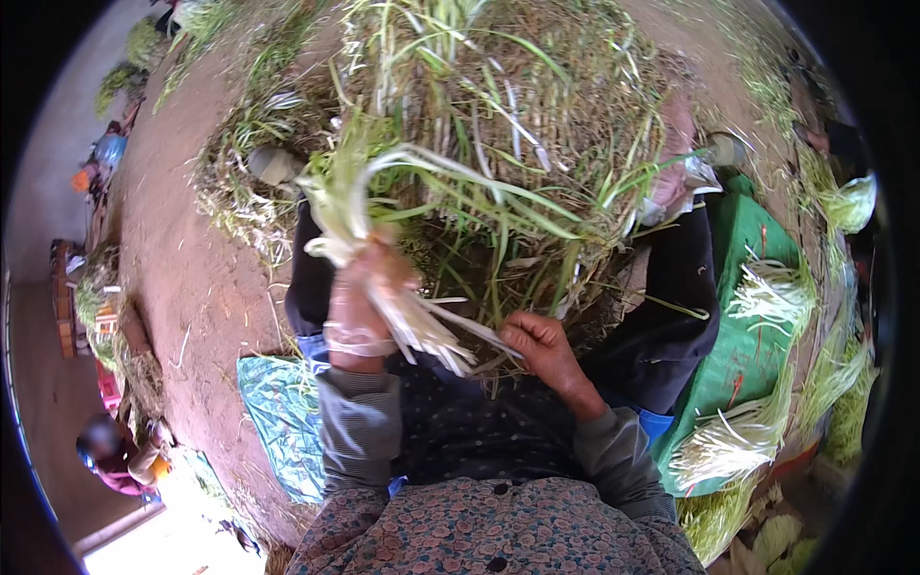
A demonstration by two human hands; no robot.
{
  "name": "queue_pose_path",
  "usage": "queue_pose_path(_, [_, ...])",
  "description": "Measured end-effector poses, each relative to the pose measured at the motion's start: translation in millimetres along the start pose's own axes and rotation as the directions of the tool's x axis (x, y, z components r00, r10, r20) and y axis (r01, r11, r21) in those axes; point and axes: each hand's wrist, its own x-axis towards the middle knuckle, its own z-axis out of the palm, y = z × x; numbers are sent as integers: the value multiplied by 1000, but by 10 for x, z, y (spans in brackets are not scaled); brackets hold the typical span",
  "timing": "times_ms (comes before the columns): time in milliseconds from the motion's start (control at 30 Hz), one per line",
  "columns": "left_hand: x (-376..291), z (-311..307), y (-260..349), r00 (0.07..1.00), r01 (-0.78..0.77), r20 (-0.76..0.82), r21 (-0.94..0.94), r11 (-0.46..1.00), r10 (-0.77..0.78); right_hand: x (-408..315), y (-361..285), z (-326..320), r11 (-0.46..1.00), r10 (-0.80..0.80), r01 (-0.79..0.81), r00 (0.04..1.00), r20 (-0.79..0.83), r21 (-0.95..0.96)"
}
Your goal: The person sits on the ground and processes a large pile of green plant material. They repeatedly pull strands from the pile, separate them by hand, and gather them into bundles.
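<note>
My left hand (370, 298), in what looks like a thin clear glove, is closed round a bunch of pale-stemmed leafy greens (424, 327), which look like garlic chives. Their white ends point down toward my lap and the leaves bend up and over to the right. With thumb and fingers, my right hand (535, 345) pinches the end of one white stalk that sticks out of the bunch. Beyond both hands, a large heap of stalks and dry straw-like waste (532, 108) lies between my feet.
On my right, bundles of white-stemmed stalks (729, 442) lie on a green woven sack (708, 359). A green plastic sheet (284, 424) is on the ground at my left. Another person (118, 456) is at the lower left, and more greens line the right edge.
</note>
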Motion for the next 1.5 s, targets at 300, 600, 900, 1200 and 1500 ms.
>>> queue_pose_path(300, [27,770,1346,766,-398,353,-396,828,537,-104,361,-184,820,-275,273,959,72,-503])
queue_pose_path(600, [211,16,127,949,-29,303,-202,979,90,329,95,-1058,999,-38,30,699,-714,-24])
queue_pose_path(900, [-163,233,-40,992,-110,-11,380,918,123,185,-296,93,488,-574,411,816,71,-770])
queue_pose_path(1200, [-161,284,-394,974,17,-190,606,795,125,318,-306,145,377,-517,313,852,82,-872])
queue_pose_path(1500, [-40,165,-72,965,-10,-222,505,863,141,-77,261,-389,571,-235,168,971,37,-804])
